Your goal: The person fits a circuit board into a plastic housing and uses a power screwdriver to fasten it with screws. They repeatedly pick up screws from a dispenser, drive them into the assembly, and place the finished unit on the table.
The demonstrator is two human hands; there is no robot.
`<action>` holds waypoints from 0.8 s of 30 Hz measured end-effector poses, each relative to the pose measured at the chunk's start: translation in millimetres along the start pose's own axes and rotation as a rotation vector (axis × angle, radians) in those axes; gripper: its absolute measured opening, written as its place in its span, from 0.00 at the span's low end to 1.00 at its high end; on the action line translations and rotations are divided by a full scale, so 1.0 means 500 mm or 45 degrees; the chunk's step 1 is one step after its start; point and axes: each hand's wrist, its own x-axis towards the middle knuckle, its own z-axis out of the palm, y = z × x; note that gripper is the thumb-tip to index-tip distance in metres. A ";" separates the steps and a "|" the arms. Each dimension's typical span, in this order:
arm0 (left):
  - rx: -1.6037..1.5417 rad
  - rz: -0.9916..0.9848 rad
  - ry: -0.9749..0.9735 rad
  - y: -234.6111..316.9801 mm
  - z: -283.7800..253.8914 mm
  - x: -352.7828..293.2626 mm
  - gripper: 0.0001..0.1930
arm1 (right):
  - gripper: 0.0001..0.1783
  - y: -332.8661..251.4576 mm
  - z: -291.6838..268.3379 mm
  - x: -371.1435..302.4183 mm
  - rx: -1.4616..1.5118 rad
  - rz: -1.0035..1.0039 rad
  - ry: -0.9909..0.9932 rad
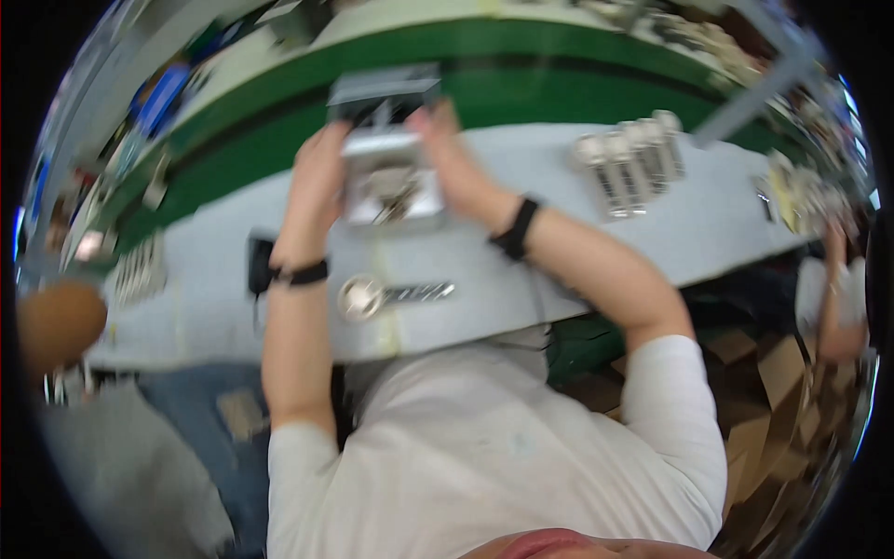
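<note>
A grey and white box-like thing (384, 144) with an open front stands at the far middle of the table, blurred. My left hand (319, 172) is closed on its left side, and my right hand (454, 168) grips its right side. Some tangled metallic-looking parts (395, 189) show in its lower white part; their kind is too blurred to tell. Nearer me, a white round-headed thing (361, 297) with a dark, light-marked strip lies on the table, apart from both hands. Black bands circle both my wrists.
Several white-capped, clear-bodied pieces (629, 168) stand in a row at the right. A row of pale slim pieces (140, 270) lies at the far left. Behind the table (521, 270) runs a green surface (559, 56). People sit at left and right; cardboard boxes (782, 373) lie at lower right.
</note>
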 end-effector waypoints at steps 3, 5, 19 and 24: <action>-0.023 -0.065 0.052 -0.042 -0.017 -0.011 0.19 | 0.60 0.001 0.001 -0.017 0.077 0.259 -0.147; -0.003 -0.131 0.015 -0.080 -0.008 0.007 0.20 | 0.62 0.061 -0.030 -0.008 -0.019 0.139 -0.121; 0.159 1.404 0.129 0.209 -0.033 -0.171 0.32 | 0.42 -0.050 -0.107 -0.092 -0.774 -0.057 0.129; -0.020 2.210 -0.153 0.447 0.032 -0.353 0.46 | 0.28 -0.073 -0.092 -0.219 -0.411 -0.112 0.317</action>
